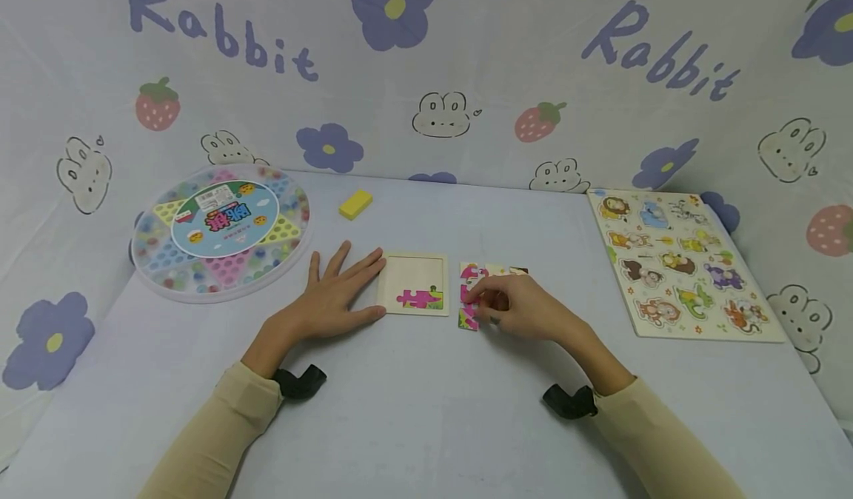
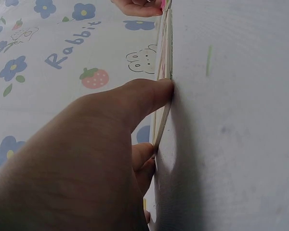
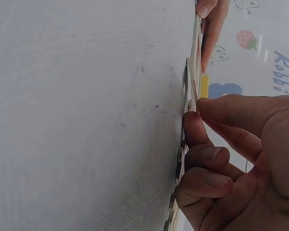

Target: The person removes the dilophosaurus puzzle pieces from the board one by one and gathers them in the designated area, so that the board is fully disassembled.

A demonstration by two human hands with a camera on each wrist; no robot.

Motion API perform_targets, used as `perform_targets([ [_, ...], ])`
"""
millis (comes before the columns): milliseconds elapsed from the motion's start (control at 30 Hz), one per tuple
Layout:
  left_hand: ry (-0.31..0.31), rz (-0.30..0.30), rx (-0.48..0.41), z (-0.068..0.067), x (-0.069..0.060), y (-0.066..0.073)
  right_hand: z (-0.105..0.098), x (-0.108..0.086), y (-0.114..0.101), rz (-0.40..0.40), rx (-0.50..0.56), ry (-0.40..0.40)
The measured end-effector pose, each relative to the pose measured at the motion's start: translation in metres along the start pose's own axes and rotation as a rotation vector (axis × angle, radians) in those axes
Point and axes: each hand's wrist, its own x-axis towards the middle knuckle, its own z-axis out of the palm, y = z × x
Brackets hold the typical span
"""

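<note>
A small square wooden puzzle tray (image 1: pixel 412 274) lies in the middle of the table. Joined pink and green puzzle pieces (image 1: pixel 420 300) sit along its bottom, toward the right corner. My left hand (image 1: pixel 338 295) is spread flat, its thumb and fingertips touching the tray's left edge. Just right of the tray, my right hand (image 1: pixel 523 306) pinches a thin puzzle piece (image 3: pixel 192 79) between thumb and forefinger, tilted up from the table in the right wrist view. Loose puzzle pieces (image 1: pixel 469 321) lie under and around that hand, which partly hides them.
At the left stands a round game board (image 1: pixel 225 218) with coloured beads under a clear cover. A yellow block (image 1: pixel 356 204) lies behind the tray. On the right is a large animal puzzle board (image 1: pixel 680 262). A printed cloth (image 1: pixel 466 62) hangs behind the table.
</note>
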Motion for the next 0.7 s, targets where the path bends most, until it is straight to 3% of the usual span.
perform_targets([
  [700, -0.002, -0.005, 0.002, 0.0023, 0.0016, -0.0025, 0.0003, -0.0002, 0.0003, -0.018, -0.024, 0.001],
])
